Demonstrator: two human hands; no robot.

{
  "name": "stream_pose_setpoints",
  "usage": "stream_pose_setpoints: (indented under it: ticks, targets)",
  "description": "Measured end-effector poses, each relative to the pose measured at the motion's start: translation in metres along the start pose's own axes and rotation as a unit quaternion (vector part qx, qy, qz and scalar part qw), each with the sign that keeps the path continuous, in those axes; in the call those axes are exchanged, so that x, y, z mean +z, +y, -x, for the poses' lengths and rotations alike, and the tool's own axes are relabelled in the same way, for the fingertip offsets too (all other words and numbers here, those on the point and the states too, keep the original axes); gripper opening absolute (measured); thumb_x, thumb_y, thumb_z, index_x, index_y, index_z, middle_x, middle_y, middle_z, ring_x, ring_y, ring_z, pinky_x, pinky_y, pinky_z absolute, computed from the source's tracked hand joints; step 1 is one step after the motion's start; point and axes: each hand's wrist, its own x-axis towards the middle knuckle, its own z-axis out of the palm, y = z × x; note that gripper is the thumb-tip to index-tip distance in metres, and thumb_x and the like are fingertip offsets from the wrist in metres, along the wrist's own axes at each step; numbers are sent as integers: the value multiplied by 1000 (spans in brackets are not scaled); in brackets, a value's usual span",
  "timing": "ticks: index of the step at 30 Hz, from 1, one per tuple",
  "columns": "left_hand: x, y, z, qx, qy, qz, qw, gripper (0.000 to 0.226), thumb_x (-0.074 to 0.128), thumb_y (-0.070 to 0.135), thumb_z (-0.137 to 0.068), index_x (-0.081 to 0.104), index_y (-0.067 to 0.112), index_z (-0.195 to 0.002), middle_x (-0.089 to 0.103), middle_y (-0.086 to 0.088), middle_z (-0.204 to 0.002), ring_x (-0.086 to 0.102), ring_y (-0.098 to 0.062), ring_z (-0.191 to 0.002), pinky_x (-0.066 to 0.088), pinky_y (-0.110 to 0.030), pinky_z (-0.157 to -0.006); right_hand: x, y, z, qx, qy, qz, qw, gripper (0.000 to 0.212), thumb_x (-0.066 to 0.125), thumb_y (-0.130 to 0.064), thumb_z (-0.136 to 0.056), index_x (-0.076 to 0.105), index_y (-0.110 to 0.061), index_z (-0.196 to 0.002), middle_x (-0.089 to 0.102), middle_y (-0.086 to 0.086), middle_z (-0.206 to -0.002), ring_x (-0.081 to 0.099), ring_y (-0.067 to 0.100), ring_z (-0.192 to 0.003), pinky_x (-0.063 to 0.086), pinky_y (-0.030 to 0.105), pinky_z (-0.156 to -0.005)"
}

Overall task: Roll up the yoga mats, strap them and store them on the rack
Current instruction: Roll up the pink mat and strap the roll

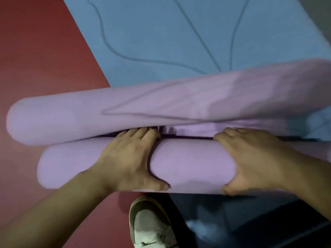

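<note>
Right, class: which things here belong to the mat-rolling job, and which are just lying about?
Job: purple yoga mat, gripped by left hand and right hand; blue mat, lying flat.
Just there: red floor; pale sneaker.

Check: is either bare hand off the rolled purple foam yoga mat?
No, the left hand and right hand both grip the rolled purple foam yoga mat with curled fingers.
</note>
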Motion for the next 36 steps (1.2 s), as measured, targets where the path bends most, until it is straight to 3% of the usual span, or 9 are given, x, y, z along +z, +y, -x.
stream_pose_setpoints:
  ticks: [4,8,12,15,19,22,27,31,36]
  targets:
    - [0,-7,-13,-23,39,-1,999,103,52,93,-42,59,36,-127,44,6,-109,44,-22,-105,39,-40,-97,-2,14,-10,41,-11,-133,990,117,72,-80,-38,22,-42,-136,49,-15,-133,53,12,-114,45,27,-90]
    - [-5,-18,-22,2,95,41,995,84,53,91,-57,65,29,-111,57,8,-105,53,-20,-99,43,-37,-87,-2,28,-10,-3,71,-103,992,95,60,-84,-45,39,-43,-128,41,-20,-116,41,7,-112,39,29,-92]
    - [-3,-13,-28,-36,252,90,963,59,58,74,-76,66,16,-86,56,1,-90,50,-25,-85,45,-37,-72,-10,39,-10,27,220,-190,956,51,67,-71,-58,54,-39,-96,55,-19,-92,53,10,-90,44,33,-76]
    - [3,-4,-35,-60,319,58,944,50,61,62,-84,67,13,-77,61,-1,-82,51,-26,-78,46,-43,-68,-15,36,-13,28,254,-184,949,37,62,-67,-68,64,-39,-93,57,-21,-85,54,8,-84,48,37,-76]
    - [2,4,-34,-97,345,-27,933,44,58,54,-90,71,14,-76,64,-1,-78,54,-31,-78,34,-37,-68,-6,28,-7,78,295,-179,935,34,63,-60,-79,73,-39,-103,63,-13,-92,60,17,-92,50,41,-81]
    - [3,14,-25,-106,307,-54,944,53,48,61,-93,70,13,-96,65,-6,-92,58,-33,-88,34,-42,-77,5,15,-3,95,334,-126,929,33,58,-47,-84,73,-30,-109,68,-5,-97,64,29,-91,55,45,-75]
    - [26,27,-1,-87,228,-108,964,93,59,78,-74,53,3,-129,53,-18,-131,43,-36,-120,30,-51,-89,13,4,2,126,378,-75,914,53,70,-52,-71,61,-17,-110,69,4,-96,64,29,-86,56,42,-65]
    - [36,22,4,-84,204,-124,967,123,89,57,-47,41,6,-148,39,-20,-139,36,-39,-131,26,-52,-104,27,5,5,95,351,-32,931,98,82,-64,-43,59,-9,-121,61,10,-119,47,26,-110,50,42,-89]
    - [29,16,-11,-60,219,-151,962,114,89,51,-52,42,6,-146,47,-22,-137,40,-40,-129,26,-50,-109,42,11,-11,76,279,15,957,133,94,-48,-28,42,3,-140,46,24,-138,44,45,-124,36,55,-108]
